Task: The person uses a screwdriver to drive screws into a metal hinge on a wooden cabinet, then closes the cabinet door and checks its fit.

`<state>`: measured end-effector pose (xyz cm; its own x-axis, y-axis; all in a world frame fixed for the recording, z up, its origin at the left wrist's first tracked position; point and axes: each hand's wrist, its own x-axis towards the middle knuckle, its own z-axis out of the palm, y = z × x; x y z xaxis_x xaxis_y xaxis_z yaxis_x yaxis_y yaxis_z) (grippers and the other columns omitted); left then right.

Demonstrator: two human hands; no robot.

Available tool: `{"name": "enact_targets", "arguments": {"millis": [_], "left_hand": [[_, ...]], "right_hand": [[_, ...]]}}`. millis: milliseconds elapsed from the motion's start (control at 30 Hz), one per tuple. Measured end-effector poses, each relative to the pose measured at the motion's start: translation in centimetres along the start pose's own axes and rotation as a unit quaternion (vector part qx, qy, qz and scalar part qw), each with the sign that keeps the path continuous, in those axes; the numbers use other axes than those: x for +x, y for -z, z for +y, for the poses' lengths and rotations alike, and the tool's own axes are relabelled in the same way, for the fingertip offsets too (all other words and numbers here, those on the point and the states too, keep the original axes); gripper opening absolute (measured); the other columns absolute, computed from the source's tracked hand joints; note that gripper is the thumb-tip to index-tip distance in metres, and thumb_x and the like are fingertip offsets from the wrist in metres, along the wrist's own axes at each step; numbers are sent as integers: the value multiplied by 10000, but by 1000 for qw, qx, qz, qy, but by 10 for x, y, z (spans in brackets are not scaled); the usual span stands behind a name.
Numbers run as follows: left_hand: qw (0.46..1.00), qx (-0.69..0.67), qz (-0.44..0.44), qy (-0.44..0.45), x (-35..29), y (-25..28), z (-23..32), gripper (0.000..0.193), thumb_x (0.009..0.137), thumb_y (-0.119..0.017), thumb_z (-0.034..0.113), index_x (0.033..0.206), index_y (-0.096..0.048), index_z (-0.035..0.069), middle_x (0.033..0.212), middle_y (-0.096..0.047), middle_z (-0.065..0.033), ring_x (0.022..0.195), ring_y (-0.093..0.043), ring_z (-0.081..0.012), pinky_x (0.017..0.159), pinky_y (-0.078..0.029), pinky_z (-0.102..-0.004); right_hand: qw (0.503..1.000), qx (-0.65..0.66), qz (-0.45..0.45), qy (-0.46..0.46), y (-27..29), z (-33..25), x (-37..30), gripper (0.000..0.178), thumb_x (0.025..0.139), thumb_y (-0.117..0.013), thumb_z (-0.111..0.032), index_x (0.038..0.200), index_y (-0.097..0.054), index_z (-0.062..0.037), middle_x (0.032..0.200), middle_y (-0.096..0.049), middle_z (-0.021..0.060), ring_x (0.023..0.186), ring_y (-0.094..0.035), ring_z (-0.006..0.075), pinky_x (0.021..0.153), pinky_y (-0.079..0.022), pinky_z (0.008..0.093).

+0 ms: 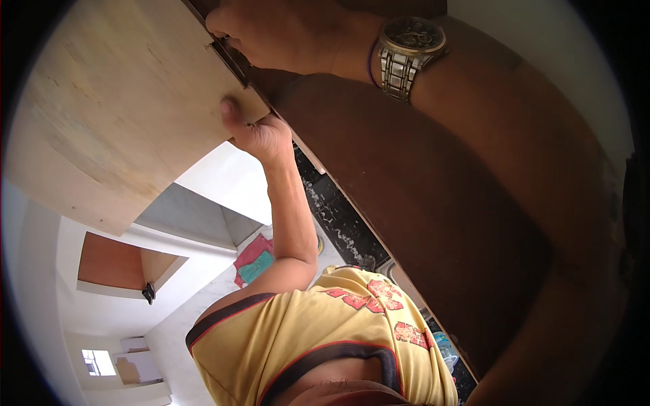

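Note:
A pale wooden cabinet door (128, 101) hangs at the upper left, its grain streaked and its edge next to a dark brown cabinet interior (406, 183). My left hand (261, 139) grips the near corner of the door, the thumb lying on its face and the other fingers hidden behind it. At the top, my right hand (284, 37) reaches through the dark cabinet to the door's edge, with its fingers curled beside a dark metal hinge (230, 62). Whatever those fingers pinch is hidden. A metal wristwatch (399, 61) is on my right wrist.
Below the cabinet's long edge lies a black speckled counter (338, 216) with a clear blue-tinted container (445, 350). Red and teal cloths (254, 260) lie on the pale floor. A white wall with an orange-brown recess (112, 260) stands at the lower left.

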<state>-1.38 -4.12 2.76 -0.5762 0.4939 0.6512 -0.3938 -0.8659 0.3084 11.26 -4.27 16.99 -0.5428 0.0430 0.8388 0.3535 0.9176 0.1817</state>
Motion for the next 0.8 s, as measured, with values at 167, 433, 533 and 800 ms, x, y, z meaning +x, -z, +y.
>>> {"name": "enact_targets", "arguments": {"millis": [167,433,533,800], "left_hand": [[999,-38,11,19,-4,1,1,600,885,-754,327,1353,-543,17,1321,-587,-101,1230,-572,-229,1101,-470,-409],[1000,-20,-3,0,0,19,3,575,905,-725,334,1337,-547,-1,1306,-592,-108,1225,-574,-228,1093,-463,-384],[1000,-12,13,0,0,11,-3,510,937,-675,368,1280,-585,1,1264,-608,-97,1185,-593,-219,1045,-483,-376],[999,20,32,-34,10,0,12,473,977,-625,389,1227,-617,-13,1239,-624,-97,1151,-617,-203,1006,-508,-364]], "right_hand": [[1000,-1,-13,-12,13,-6,-4,150,857,-601,-50,771,-652,62,803,-673,281,778,-709,391,694,-591,447],[1000,-6,-4,-1,3,-10,-1,166,854,-614,-35,714,-651,46,726,-680,255,682,-714,369,615,-596,421],[998,-27,-43,-26,10,-11,0,158,847,-622,-32,714,-658,44,717,-679,256,674,-716,360,613,-599,419],[995,34,-85,-43,26,-20,17,170,835,-620,-14,700,-675,74,703,-674,276,635,-710,365,581,-594,424]]}}
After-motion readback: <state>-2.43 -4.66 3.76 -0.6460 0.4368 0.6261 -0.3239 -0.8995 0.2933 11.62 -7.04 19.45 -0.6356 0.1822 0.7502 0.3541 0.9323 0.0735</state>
